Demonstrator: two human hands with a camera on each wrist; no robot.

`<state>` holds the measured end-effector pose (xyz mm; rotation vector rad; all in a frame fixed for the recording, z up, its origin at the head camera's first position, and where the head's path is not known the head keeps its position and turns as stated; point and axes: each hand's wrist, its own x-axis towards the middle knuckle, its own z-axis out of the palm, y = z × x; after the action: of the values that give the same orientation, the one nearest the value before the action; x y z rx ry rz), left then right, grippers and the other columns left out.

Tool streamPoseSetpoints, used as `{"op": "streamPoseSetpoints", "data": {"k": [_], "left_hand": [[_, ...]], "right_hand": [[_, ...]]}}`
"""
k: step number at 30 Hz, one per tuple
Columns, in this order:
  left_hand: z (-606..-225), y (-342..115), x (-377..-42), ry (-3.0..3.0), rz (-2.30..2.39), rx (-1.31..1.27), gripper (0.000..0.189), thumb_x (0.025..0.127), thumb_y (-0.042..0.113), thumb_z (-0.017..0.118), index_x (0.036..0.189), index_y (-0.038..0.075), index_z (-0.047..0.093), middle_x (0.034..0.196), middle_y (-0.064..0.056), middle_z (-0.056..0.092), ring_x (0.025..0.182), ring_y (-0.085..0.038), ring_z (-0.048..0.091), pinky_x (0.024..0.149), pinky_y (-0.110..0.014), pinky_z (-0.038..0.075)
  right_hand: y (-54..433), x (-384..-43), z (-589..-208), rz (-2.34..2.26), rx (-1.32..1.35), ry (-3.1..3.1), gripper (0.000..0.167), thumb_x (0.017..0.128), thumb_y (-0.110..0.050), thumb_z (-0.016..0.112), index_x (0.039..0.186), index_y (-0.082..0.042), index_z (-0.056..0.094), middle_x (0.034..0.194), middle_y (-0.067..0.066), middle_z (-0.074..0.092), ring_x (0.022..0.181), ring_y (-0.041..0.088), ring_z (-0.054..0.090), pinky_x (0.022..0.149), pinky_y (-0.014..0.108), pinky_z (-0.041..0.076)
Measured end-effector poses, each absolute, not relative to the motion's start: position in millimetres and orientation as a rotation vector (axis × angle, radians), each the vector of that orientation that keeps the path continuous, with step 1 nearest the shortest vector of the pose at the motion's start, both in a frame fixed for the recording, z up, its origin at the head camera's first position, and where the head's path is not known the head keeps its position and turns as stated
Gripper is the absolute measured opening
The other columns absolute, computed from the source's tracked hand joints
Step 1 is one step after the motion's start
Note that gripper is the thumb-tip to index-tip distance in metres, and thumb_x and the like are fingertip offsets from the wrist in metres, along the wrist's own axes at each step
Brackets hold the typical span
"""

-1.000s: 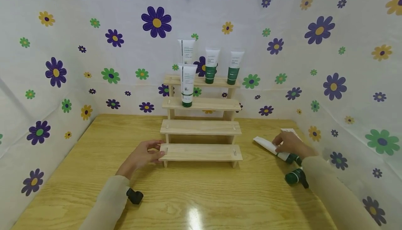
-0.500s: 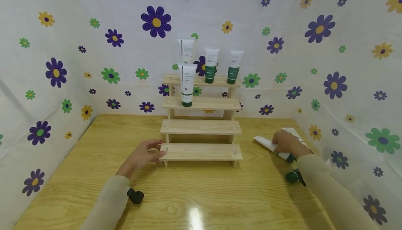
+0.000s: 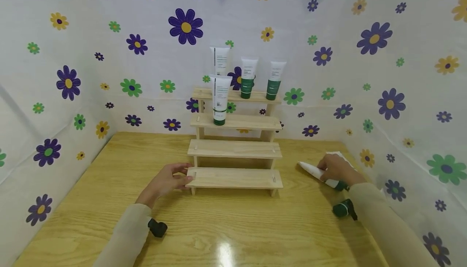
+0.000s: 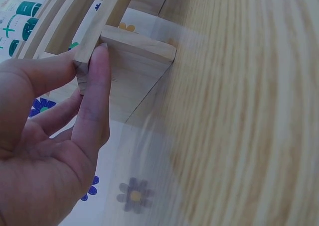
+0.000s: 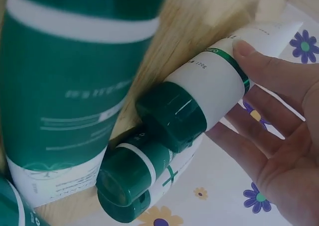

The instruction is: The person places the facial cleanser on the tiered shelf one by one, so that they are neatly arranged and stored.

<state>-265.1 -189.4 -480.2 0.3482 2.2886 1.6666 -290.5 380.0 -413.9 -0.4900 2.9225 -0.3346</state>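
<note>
My left hand (image 3: 166, 182) pinches the left end of the lowest board of a stepped wooden display rack (image 3: 235, 178); the left wrist view has thumb and fingers (image 4: 94, 96) on the board's end. At the right of the table, my right hand (image 3: 335, 167) grips a white squeeze tube (image 5: 214, 81) with a green cap, thumb on one side and fingers underneath. That tube lies slanted, cap toward me. Three tubes stand caps down on the top step, among them a green-and-white tube (image 3: 276, 80). One white tube (image 3: 220, 99) stands on the second step, at its left.
Beside the right hand lie more tubes, including a green-capped tube (image 3: 341, 209) by the sleeve and a large green tube (image 5: 75, 86) close to the right wrist camera. Flower-printed white sheeting (image 3: 153, 68) encloses the wooden table (image 3: 204, 230) at the back and sides.
The head view has tilted slightly. My right hand stays at the white tube, which has turned a little under its fingers. My left hand holds its place on the rack.
</note>
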Motion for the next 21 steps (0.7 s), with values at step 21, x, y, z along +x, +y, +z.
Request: {"op": "streamPoseSetpoints", "data": {"k": [21], "left_hand": [[-479, -188, -265, 2.290, 1.654, 0.356, 0.058, 0.100, 0.018, 0.070, 0.150, -0.001, 0.047, 0.127, -0.024, 0.057, 0.102, -0.019, 0.070, 0.085, -0.034, 0.066]], "right_hand": [[367, -291, -373, -0.899, -0.469, 2.831, 0.052, 0.097, -0.016, 0.072, 0.140, 0.008, 0.058, 0.132, 0.030, 0.066, 0.114, 0.044, 0.069, 0.096, 0.061, 0.058]]}}
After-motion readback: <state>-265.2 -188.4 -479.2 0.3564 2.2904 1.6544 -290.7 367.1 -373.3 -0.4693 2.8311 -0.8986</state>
